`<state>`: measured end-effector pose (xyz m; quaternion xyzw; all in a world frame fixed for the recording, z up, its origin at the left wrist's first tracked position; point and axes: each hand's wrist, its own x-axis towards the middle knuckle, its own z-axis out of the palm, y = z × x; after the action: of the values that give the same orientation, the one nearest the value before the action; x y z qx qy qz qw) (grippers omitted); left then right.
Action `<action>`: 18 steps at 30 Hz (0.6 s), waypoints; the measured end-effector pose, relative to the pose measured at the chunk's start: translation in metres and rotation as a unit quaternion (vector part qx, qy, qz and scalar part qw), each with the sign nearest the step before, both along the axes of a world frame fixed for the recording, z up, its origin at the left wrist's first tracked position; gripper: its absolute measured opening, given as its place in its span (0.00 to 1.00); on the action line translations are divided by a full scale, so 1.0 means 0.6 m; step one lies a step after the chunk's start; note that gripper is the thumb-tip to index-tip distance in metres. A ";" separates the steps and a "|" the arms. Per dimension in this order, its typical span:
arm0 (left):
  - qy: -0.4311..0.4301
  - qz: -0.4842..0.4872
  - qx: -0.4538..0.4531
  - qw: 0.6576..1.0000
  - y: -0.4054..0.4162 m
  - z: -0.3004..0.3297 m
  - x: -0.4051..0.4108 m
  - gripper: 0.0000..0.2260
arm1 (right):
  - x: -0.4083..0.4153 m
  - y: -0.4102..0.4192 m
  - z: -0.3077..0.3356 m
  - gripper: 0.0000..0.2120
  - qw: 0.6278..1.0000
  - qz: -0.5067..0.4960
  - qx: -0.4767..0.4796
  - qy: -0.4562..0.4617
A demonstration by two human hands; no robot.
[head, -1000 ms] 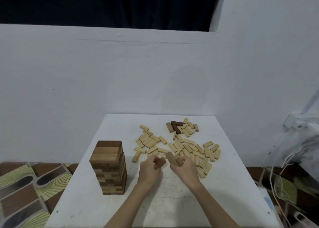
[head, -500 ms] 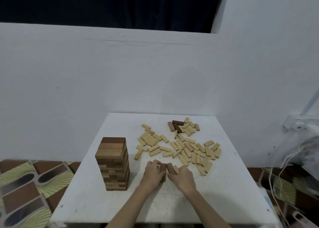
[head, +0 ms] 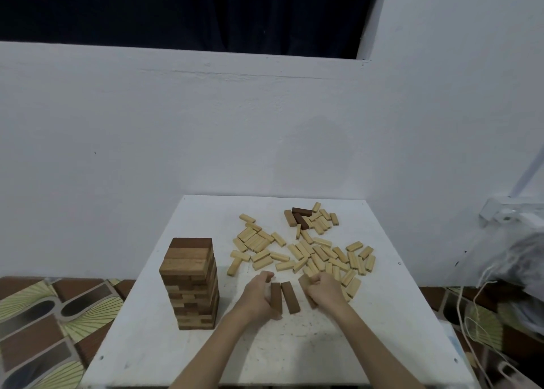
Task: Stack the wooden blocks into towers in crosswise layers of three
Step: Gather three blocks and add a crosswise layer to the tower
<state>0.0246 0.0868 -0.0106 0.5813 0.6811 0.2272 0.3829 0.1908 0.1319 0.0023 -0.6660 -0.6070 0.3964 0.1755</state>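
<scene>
Right of the tower, on the white table, I have two dark blocks lying side by side, long axes running away from me; these look like the start of a new tower's bottom layer. My left hand rests against the outer face of the left block, fingers curled loosely along it, squaring it up rather than lifting it. My right hand sits just right of the pair with fingers curled in; a brown edge shows under it, probably the third block of the layer, though the hand hides too much for me to be sure.

Beyond the hands, further from the tower's base, the pale loose blocks lie scattered, with a few dark ones at the far end of the heap. That keeps the supply within reach.

Room matters here. Between the tower and the new pair there is a bare strip, so my left forearm can work without brushing the tower, which I judge would topple easily. On the near side of the tower the table is open up to its front edge; the heap crowds the right hand's far side.
</scene>
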 end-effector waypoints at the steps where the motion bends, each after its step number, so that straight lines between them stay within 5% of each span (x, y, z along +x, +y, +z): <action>1: -0.004 -0.001 0.002 1.000 -0.001 0.000 0.002 0.42 | 0.001 0.002 -0.005 0.12 1.000 0.000 0.001 -0.007; 18: -0.022 0.009 0.033 0.999 0.006 -0.010 0.015 0.38 | 0.006 0.021 -0.044 0.19 0.999 0.017 -0.018 0.029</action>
<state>0.0337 0.0907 -0.0168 0.5821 0.6702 0.2653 0.3763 0.1942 0.1445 -0.0244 -0.6471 -0.6056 0.4291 0.1744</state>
